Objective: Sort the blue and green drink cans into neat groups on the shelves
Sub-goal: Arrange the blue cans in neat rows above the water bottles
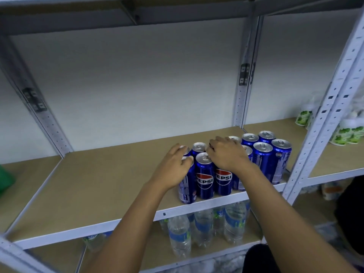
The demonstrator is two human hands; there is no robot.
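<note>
White slotted-steel shelving with tan board decks (pixel 110 186) is filling the view against a pale wall, and the landmark is the cluster of tall blue aluminium Pepsi cans (pixel 204 176) standing upright at the right front of the middle deck. Both hands are working at the left end of that cluster. The left hand (pixel 173 168) is draping over the tops of the leftmost cans, fingers curling down around the rim of the front one, so it appears to be gripping it. The right hand (pixel 226 154) is lying over the can tops just right of the middle front can, fingers bent downward onto them; whether it is actually clasping a can or only pressing on the lids I cannot tell.

Right of the cluster, beyond the upright post, green-and-white labelled drink cans (pixel 346 133) are sitting on the neighbouring bay's deck, blurred. Below the cluster, clear plastic water bottles (pixel 179 235) are standing on the lower deck.

The front row is sitting close to the deck's front lip, and the cans are slim and packed touching. Pushing from the lids rather than the bodies is likely tipping one, which could be toppling its neighbours or rolling off onto the bottles below
</note>
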